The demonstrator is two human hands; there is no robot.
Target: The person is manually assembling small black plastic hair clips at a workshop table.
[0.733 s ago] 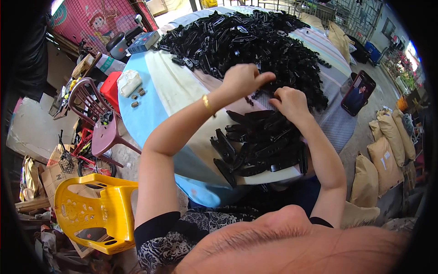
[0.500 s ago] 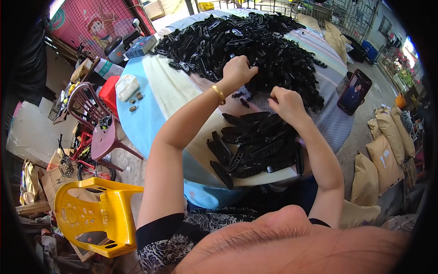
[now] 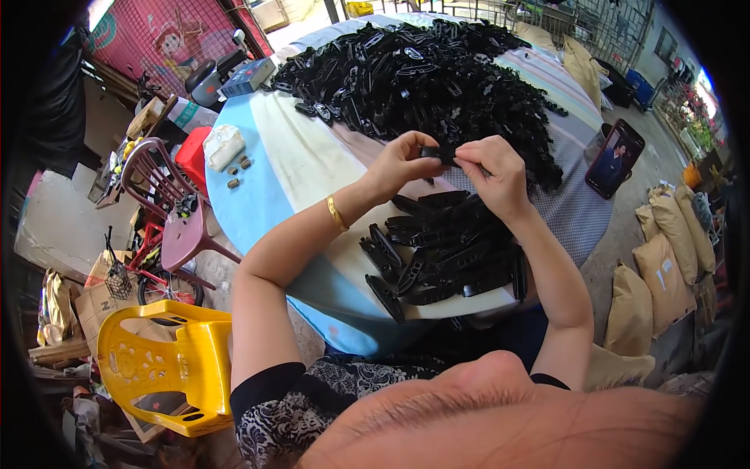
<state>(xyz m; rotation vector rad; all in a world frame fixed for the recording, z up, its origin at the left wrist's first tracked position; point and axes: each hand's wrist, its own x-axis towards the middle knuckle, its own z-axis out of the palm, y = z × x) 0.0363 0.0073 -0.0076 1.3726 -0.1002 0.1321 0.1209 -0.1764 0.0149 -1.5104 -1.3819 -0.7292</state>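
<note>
Between my two hands, above the cloth, is a small black plastic part [image 3: 439, 153]. My left hand [image 3: 400, 166] pinches one end of it with thumb and forefinger. At its other end the fingertips of my right hand [image 3: 498, 173] close on it; whether they also hold a second tiny piece I cannot make out. Just beyond my hands rises a big heap of black plastic parts [image 3: 391, 86], smaller pieces toward its right. Nearer to me lies a loose pile of long, curved black plastic strips [image 3: 445, 254], partly under my right wrist.
A striped cloth [image 3: 262, 199] covers the round table. A phone [image 3: 615, 159] stands at its right edge. On the left are a white packet [image 3: 224, 147], small brown pieces [image 3: 233, 184] and a blue box [image 3: 248, 77]. A yellow chair [image 3: 205, 363] and brown sacks [image 3: 664, 275] flank the table.
My left hand has drawn back from the heap toward me with a black part. My right hand has risen slightly and come to meet it, closing on the part's other end.
</note>
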